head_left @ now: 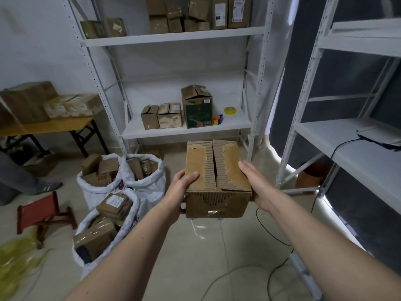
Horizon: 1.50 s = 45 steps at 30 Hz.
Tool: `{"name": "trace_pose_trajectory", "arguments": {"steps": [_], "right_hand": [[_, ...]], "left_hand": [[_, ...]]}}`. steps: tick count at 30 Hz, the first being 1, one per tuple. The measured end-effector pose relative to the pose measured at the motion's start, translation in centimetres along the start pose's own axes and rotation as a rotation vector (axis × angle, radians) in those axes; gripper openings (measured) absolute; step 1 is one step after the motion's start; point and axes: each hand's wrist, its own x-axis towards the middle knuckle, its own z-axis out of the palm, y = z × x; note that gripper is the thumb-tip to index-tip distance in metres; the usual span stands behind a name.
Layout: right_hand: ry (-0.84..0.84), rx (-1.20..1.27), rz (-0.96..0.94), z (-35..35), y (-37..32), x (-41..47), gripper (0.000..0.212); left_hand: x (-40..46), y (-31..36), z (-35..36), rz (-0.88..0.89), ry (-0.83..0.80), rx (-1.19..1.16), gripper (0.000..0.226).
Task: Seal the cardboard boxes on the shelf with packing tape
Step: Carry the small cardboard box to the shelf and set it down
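Observation:
A worn cardboard box point(217, 177) with torn top flaps is held in mid-air in front of the white shelf point(186, 132). My left hand point(181, 192) grips its left side, thumb over the top edge. My right hand point(255, 183) grips the right side, thumb lying along the top. The flaps are folded down with an open seam between them. On the lower shelf board stand two small boxes point(161, 116), a taller green-printed box point(197, 107) with loose flaps, a yellow roll of tape point(230, 110) and a small colourful tool point(218, 120).
White sacks point(121, 192) full of boxes stand on the floor at left, beside a red folding stool point(43, 213). A table point(50, 127) with boxes is at far left, with someone's leg and shoe point(43, 185) near it. A second shelf point(347, 137) stands right; cables point(273, 235) cross the floor.

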Motion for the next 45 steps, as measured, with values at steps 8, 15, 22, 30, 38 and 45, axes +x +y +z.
{"name": "trace_pose_trajectory", "arguments": {"steps": [8,15,22,30,38,45], "right_hand": [[-0.254,0.089,0.170,-0.9,-3.6,10.8,0.043],[-0.245,0.096,0.125,-0.8,-8.6,21.0,0.047],[-0.272,0.120,0.079,2.1,-9.6,29.3,0.028],[-0.245,0.141,0.036,7.7,-11.2,40.2,0.036],[-0.250,0.132,0.087,19.1,-16.2,52.8,0.024],[-0.263,0.139,0.103,25.2,-18.0,60.7,0.042]], "left_hand": [[11.2,4.1,0.6,-0.008,0.035,-0.066,0.052],[19.7,8.2,1.1,0.001,0.059,-0.104,0.055],[26.7,9.2,-1.6,-0.037,0.085,-0.119,0.050],[37.6,12.0,-6.9,-0.096,0.026,-0.138,0.055],[50.1,18.1,-18.3,-0.156,0.004,-0.081,0.080],[58.4,20.8,-24.7,-0.148,0.002,-0.063,0.075]]}}
